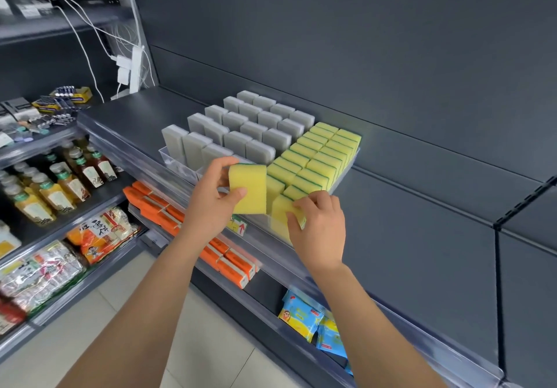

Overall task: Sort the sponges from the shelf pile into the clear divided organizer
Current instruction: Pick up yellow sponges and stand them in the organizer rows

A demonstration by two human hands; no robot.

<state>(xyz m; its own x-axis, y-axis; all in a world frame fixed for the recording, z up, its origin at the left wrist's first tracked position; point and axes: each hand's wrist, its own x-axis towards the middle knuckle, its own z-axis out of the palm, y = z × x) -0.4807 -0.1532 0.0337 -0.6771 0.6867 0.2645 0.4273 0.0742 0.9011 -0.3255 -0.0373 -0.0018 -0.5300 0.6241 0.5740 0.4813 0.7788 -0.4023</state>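
We see the organizer (346,170) on the shelf (129,119), w/ grey sponges (241,128) & yellow ones upright. Left hand (211,204) grips a sponge (248,188) upright at the front row, long axis vertical. Right hand (319,222) pinches a 2nd sponge (281,210), also upright, in the front slot.

Both hands: left hand (211,197), right hand (319,231) pinching.
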